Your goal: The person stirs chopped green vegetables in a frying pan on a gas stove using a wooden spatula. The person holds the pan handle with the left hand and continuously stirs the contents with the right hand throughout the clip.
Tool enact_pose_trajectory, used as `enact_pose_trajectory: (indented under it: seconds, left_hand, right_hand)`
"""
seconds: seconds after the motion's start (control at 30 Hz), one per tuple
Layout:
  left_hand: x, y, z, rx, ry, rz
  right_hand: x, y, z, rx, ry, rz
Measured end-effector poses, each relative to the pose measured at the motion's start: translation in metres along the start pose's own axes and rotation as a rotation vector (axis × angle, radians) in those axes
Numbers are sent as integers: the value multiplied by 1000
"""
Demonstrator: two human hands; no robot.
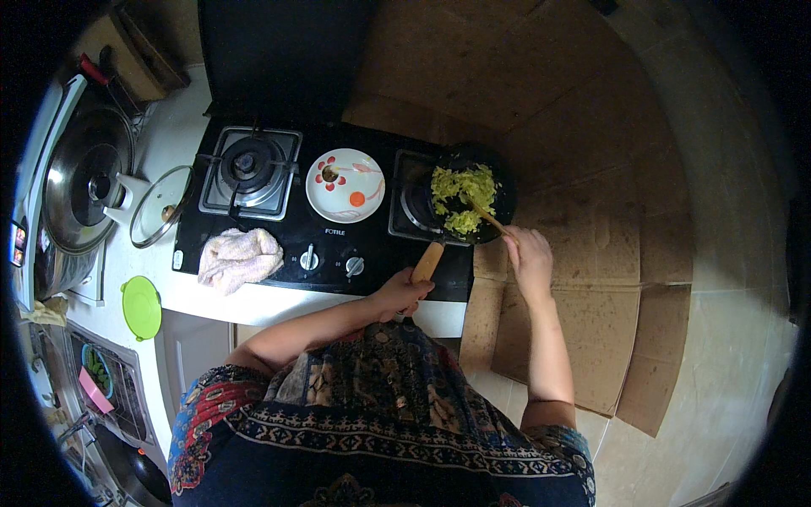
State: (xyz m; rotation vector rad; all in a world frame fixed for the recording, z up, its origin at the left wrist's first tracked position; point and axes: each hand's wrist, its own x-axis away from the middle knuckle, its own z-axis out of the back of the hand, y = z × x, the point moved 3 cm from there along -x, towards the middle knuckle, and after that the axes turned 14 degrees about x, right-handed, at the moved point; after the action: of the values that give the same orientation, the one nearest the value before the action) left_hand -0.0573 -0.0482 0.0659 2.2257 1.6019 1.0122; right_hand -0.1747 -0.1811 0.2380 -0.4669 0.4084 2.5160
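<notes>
My left hand (pixel 400 294) grips the wooden handle (pixel 427 262) of a dark frying pan (pixel 505 190), which sits over the right burner (pixel 405 201) of a black gas hob. My right hand (pixel 531 261) is closed around a wooden utensil (pixel 486 215), slanting down into the pan. The utensil's lower end is among chopped yellow-green food (pixel 467 185), its exact kind unclear. That food lies mostly in one large heap, with a smaller clump (pixel 463 222) nearer me. Left of the pan, a white plate (pixel 345 206) with a red floral pattern stands on the hob.
A bunched cloth (pixel 239 258) lies at the hob's front left, below the left burner (pixel 246 166). Farther left are a glass lid (pixel 158 212), a green lid-like disc (pixel 141 308), a large lidded pot (pixel 89 180) and a sink (pixel 127 380). Cardboard (pixel 570 342) lines the right side.
</notes>
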Motion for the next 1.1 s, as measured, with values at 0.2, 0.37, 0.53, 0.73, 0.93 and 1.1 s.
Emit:
enact_pose_trajectory:
  seconds: [0.2,0.37,0.53,0.73,0.93,1.1]
  left_hand:
    - [-1,-1,0,-7,24,26]
    - [1,1,1,-28,38,24]
    - [1,5,-4,-65,23,27]
    - [1,5,-1,-24,20,32]
    - [4,7,-1,-57,28,35]
    - [1,3,-1,-71,-9,41]
  right_hand:
    - [8,-8,-5,4,-113,79]
    - [16,31,-21,-76,71,-220]
    - [17,66,-28,-168,142,-587]
    - [-12,15,-49,-482,43,-412]
    - [-15,-23,11,-250,-104,-89]
    - [-7,-24,-14,24,-34,102]
